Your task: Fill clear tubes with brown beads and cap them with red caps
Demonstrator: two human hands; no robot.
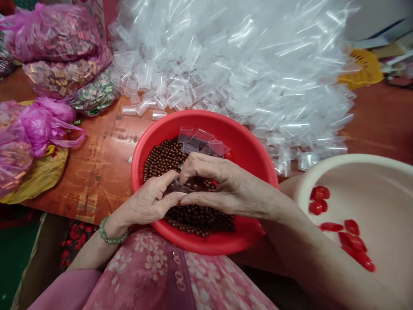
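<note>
A red basin (206,247) stands right in front of me, with brown round beads (161,159) heaped along its left and near side. Over the beads, my left hand (153,200) is closed on a small clear plastic sleeve (177,187), pinched between thumb and forefinger. My right hand (222,183) meets it from the other side, its thumb and curled fingers closed at the sleeve's edge. Whether beads are also in those fingers is hidden. Several more clear sleeves (201,140) lie on the beads at the basin's far side.
A large heap of clear plastic sleeves (232,64) covers the table behind the basin. Pink bags (61,34) of small pieces crowd the left. At the right, a white basin (361,161) holds several red pieces (353,241). A yellow basket (364,66) sits far right.
</note>
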